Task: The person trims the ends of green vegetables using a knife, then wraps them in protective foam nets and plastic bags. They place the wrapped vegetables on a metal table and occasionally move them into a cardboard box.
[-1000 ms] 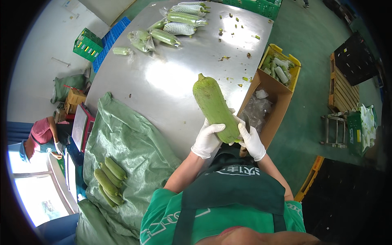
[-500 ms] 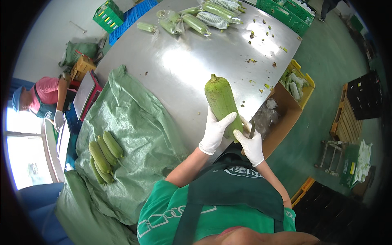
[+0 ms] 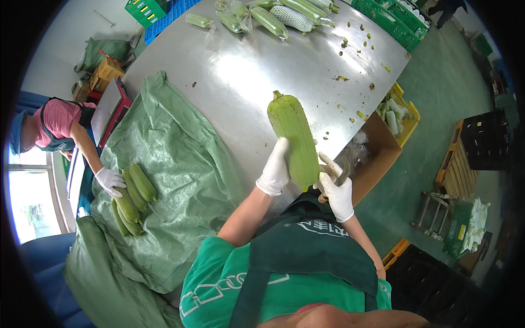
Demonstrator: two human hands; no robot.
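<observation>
A thick green luffa (image 3: 295, 145) stands almost upright in front of me, over the near edge of the metal table, stem end away from me. My white-gloved left hand (image 3: 275, 170) grips its left side near the lower end, fingers partly hidden behind it. Beside that end is my gloved right hand (image 3: 338, 195), closed round a small knife with a curved grey blade (image 3: 343, 174) and a brownish handle. On the green sheet (image 3: 186, 158) at left lie several more luffas (image 3: 143, 183); a co-worker's gloved hand (image 3: 110, 181) touches one.
Bagged and foam-netted luffas (image 3: 269, 23) lie on the far side of the metal table (image 3: 219, 115), with trimmings (image 3: 342, 78) scattered at right. A cardboard box (image 3: 377, 164) and yellow crate (image 3: 407, 117) adjoin its right edge. Green crates (image 3: 391, 22) stand at the back right.
The luffa has turned in my left hand and shifted slightly left. My right hand has drawn a little away from its lower end. The co-worker's hand has reached onto the luffas at left.
</observation>
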